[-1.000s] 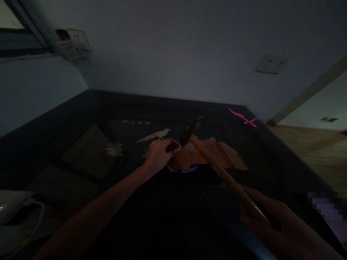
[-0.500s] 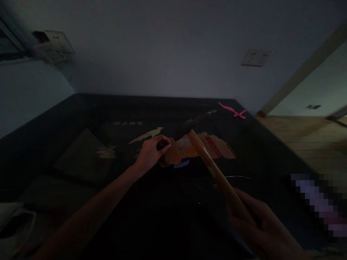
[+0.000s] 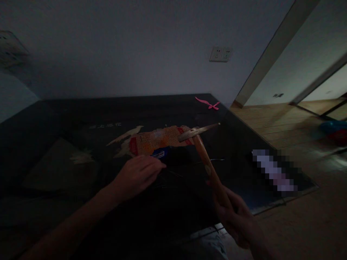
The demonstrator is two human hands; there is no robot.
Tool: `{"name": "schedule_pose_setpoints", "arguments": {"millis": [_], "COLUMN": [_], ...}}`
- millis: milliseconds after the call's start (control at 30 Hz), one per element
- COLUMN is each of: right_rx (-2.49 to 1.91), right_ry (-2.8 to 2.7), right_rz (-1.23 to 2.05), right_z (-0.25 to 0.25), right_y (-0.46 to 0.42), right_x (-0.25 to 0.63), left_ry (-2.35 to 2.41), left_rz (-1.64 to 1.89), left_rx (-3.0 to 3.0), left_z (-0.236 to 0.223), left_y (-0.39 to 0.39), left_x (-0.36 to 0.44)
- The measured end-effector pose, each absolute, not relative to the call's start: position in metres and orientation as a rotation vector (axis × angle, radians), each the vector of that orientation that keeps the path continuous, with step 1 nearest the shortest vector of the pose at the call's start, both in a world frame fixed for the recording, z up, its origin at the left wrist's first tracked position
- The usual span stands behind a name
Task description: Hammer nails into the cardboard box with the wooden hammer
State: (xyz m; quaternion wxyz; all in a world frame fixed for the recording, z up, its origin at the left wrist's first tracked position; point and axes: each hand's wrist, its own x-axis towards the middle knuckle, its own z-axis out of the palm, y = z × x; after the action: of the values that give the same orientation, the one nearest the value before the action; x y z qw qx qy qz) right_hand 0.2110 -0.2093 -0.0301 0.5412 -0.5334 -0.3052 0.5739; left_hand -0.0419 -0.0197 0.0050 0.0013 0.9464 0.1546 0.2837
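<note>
My right hand point(image 3: 233, 211) is wrapped round the wooden handle of a hammer point(image 3: 214, 177). Its dark metal head is raised over the right end of a flat, speckled orange-brown piece point(image 3: 165, 136) with red bands. My left hand point(image 3: 141, 173) is just in front of that piece, fingers pressed together; whatever they may hold is hidden. A small blue packet with a pale label point(image 3: 160, 153) is right beyond its fingertips. Several thin, shiny, wire-like bits lie on the black tabletop point(image 3: 108, 108) between my hands, too dim to name.
A pink ribbon point(image 3: 210, 105) is at the table's far right corner. A blurred-out object point(image 3: 273, 171) lies near the right edge. A pale bird design point(image 3: 126, 134) shows on the tabletop. Behind stands a wall with a socket point(image 3: 221, 54); wooden floor is to the right.
My left hand has come off the left end of the speckled piece and moved nearer to me. The hammer has shifted towards that piece's right end. The view has turned right.
</note>
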Motion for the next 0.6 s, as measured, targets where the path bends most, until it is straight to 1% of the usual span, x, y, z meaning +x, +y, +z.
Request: {"name": "schedule_pose_setpoints", "arguments": {"millis": [100, 200, 367, 600], "right_rx": [-1.199, -1.190, -1.119, -1.176], "right_ry": [-0.736, -0.682, -0.718, -0.638], "right_rz": [1.363, 1.350, 1.393, 1.335], "right_z": [-0.038, -0.043, -0.049, -0.047], "right_y": [-0.212, -0.214, -0.216, -0.217], "right_x": [0.216, 0.220, 0.225, 0.221], "left_ry": [0.450, 0.574, 0.669, 0.682], "left_rz": [0.453, 0.204, 0.144, 0.162], "left_rx": [3.033, 3.022, 3.041, 3.114], "left_z": [-0.021, -0.043, -0.057, -0.055], "left_y": [-0.041, -0.047, -0.045, -0.043], "left_x": [-0.033, -0.032, -0.033, -0.024]}}
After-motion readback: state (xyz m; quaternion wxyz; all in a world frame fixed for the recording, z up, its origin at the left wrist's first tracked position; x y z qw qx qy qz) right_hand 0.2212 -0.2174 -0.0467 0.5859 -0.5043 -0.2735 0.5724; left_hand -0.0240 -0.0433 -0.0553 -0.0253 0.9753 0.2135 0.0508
